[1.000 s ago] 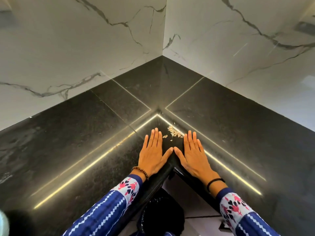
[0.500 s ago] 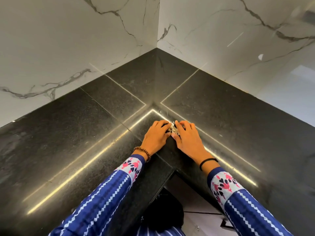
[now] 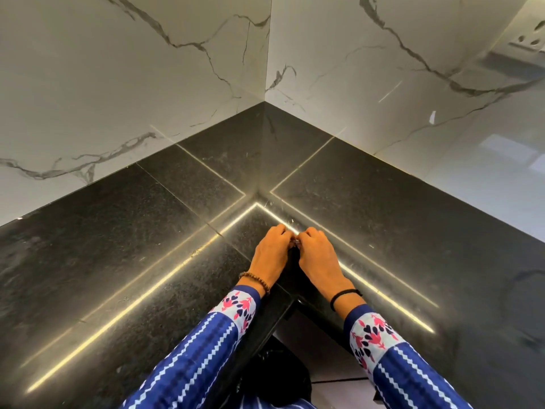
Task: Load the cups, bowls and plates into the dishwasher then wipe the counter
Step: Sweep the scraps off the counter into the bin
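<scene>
Crumbs [image 3: 295, 245], small and pale, are pinched between the curled fingers of the left hand [image 3: 272, 252] and the right hand [image 3: 320, 255], which touch each other on the black polished stone surface [image 3: 141, 249], near its front corner.

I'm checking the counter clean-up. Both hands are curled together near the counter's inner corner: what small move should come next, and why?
Probably lift both hands together, without parting them. The left hand and right hand rest on the black counter, fingers curled round small pale bits where the fingertips meet; parting them would likely drop the bits.
</scene>
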Motion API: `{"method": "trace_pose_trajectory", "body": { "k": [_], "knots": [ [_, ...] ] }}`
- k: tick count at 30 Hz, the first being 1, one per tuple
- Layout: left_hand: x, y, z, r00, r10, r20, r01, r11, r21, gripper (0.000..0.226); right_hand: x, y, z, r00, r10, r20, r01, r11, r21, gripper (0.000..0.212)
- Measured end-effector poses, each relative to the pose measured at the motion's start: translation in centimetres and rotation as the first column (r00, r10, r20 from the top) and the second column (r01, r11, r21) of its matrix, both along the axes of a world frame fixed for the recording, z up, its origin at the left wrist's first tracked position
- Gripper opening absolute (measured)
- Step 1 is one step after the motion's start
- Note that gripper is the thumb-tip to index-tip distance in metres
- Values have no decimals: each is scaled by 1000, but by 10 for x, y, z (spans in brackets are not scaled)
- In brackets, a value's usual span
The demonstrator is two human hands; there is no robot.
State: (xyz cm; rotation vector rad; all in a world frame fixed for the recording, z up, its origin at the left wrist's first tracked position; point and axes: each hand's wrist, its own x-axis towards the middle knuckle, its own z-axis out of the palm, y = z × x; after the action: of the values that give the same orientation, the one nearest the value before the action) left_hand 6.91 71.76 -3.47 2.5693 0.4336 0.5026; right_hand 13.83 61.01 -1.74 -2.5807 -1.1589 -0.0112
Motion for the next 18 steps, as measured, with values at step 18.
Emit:
{"method": "trace_pose_trajectory", "body": {
  "k": [18],
  "knots": [
    [-44,-49,50,959,217,184,-112,883,-456,7,-35,-54,42,669,41,-742,476,742,471,9]
  ]
}}
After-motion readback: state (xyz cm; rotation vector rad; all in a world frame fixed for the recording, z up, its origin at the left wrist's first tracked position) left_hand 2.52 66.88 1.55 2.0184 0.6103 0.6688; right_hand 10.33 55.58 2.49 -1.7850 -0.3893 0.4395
